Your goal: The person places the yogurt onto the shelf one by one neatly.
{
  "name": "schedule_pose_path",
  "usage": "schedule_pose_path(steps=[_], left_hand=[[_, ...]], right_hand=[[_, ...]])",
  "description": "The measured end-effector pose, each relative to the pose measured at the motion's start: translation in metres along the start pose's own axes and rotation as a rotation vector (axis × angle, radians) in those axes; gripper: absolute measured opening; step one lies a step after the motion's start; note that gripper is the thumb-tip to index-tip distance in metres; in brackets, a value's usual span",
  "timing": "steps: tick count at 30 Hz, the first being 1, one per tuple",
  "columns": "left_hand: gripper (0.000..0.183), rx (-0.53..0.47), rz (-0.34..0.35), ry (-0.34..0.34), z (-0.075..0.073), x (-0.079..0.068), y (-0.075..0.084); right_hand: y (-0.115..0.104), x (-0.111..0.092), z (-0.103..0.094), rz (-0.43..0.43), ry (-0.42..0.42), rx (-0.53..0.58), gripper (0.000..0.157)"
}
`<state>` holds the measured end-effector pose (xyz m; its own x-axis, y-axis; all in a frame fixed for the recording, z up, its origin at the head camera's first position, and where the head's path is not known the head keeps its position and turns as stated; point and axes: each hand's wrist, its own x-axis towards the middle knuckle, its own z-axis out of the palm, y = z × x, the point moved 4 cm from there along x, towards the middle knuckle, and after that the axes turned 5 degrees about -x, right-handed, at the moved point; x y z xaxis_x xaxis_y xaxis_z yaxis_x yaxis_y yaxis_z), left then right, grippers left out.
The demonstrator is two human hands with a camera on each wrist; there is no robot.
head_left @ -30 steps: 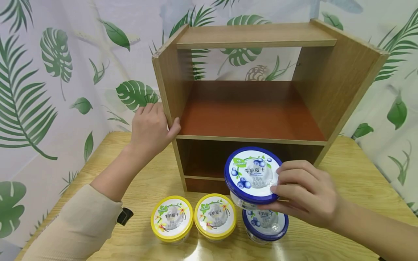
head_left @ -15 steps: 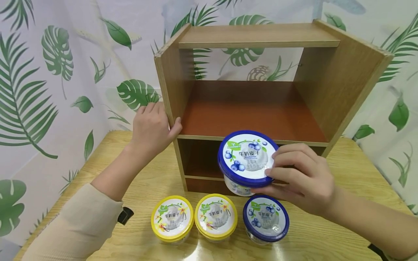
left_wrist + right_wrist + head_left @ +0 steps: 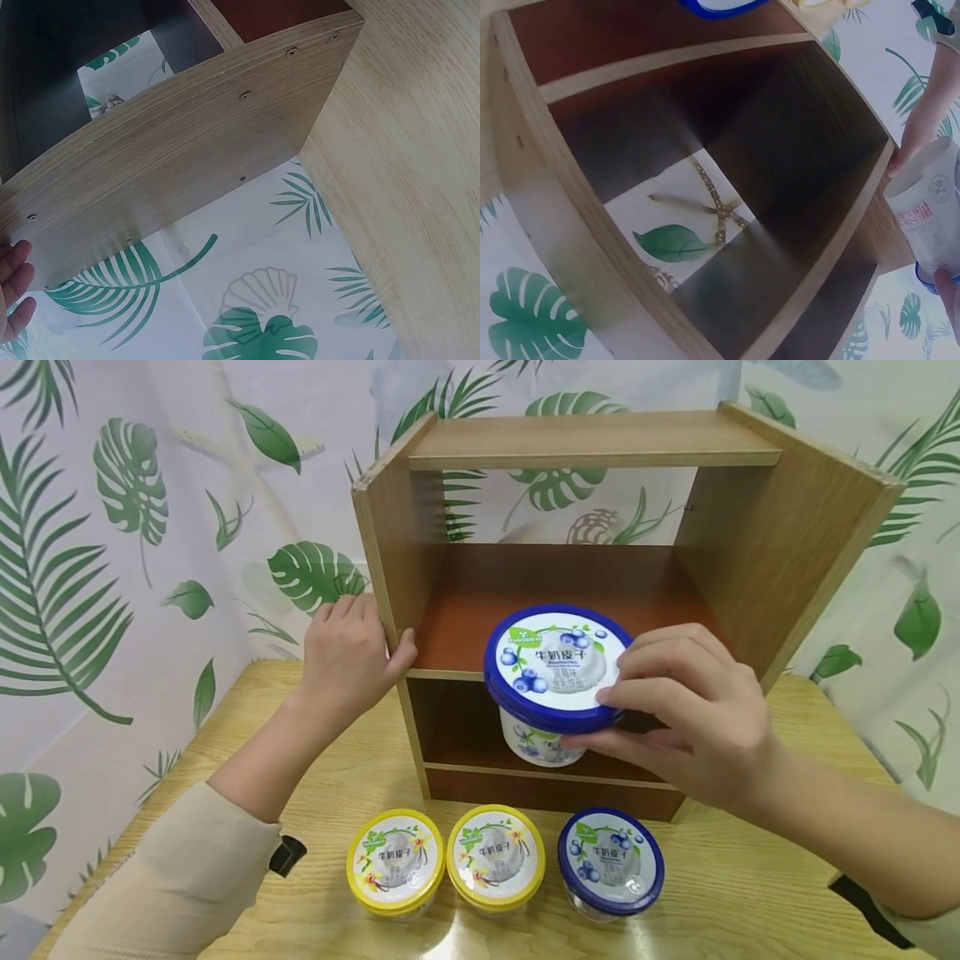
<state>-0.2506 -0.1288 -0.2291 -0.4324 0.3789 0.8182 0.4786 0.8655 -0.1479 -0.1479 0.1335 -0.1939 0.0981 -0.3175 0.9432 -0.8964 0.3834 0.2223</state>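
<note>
In the head view, the right hand (image 3: 693, 710) grips a blue-lidded tub (image 3: 557, 664) in front of the wooden shelf unit (image 3: 592, 441), whose left side the left hand (image 3: 347, 647) holds; two yellow-lidded tubs (image 3: 397, 862) and a second blue-lidded tub (image 3: 611, 862) stand on the table (image 3: 750, 893). The left wrist view shows fingertips (image 3: 18, 279) by the unit's outer side. The right wrist view shows the held tub partly, at its right edge.

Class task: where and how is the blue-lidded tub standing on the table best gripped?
Probably by the lid rim, from the right side: the blue-lidded tub stands upright, widest at that rim, and a yellow-lidded tub sits on its left.
</note>
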Motion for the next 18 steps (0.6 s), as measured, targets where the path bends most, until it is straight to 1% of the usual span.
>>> schedule_pose_path(steps=[3,6,15,18], left_hand=[[0.035,0.0,0.002,-0.001,0.0,0.0,0.0],[0.035,0.0,0.0,0.001,-0.001,0.0,0.001],[0.035,-0.018,-0.018,-0.012,-0.002,0.001,0.001],[0.035,-0.023,-0.023,-0.016,-0.002,0.001,0.001]], right_hand=[[0.002,0.005,0.001,0.014,0.007,-0.001,0.04],[0.005,0.01,0.002,0.034,-0.021,-0.007,0.041],[0.014,0.023,0.013,0.093,-0.195,-0.109,0.042],[0.017,0.025,0.018,0.114,-0.227,-0.125,0.044]])
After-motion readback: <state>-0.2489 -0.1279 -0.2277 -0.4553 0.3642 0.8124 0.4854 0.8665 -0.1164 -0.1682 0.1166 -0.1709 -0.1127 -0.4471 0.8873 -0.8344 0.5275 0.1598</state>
